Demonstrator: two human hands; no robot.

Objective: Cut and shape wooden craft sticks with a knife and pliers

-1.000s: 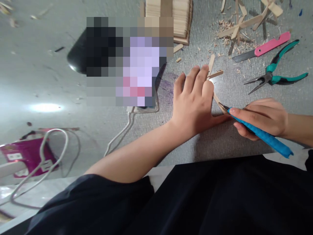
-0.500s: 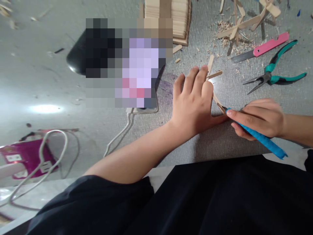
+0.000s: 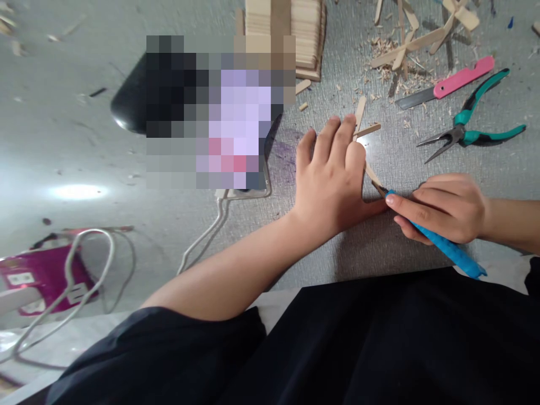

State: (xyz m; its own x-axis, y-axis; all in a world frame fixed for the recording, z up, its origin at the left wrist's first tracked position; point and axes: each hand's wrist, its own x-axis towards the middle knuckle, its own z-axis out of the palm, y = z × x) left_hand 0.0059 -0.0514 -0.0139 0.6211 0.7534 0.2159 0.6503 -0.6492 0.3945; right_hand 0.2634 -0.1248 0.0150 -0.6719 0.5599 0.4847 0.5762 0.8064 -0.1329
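Observation:
My left hand (image 3: 331, 174) lies over crossed popsicle sticks (image 3: 360, 115) and holds them down on the grey table, its index finger on them and its thumb beside the lower end of the long stick. Two stick ends stick out past the fingertips; the crossing is partly hidden. In my right hand (image 3: 445, 208) is a slim craft knife (image 3: 451, 247) with a blue wrapped handle, gripped like a pen. Its dark pointed tip touches the stick near my left thumb. The exact shape of the blade is hard to make out.
Teal-handled needle-nose pliers (image 3: 459, 132) and a pink folding knife (image 3: 464, 79) lie to the right. Behind them are joined sticks (image 3: 407, 48) among shavings. A bundle of popsicle sticks (image 3: 306, 39), a blurred-out device, a black object (image 3: 129, 107) and a white cable (image 3: 202, 242) lie leftward.
The whole view has shifted slightly. My right hand and the craft knife have moved a little left, with the tip farther up along the stick. My left hand stays in place.

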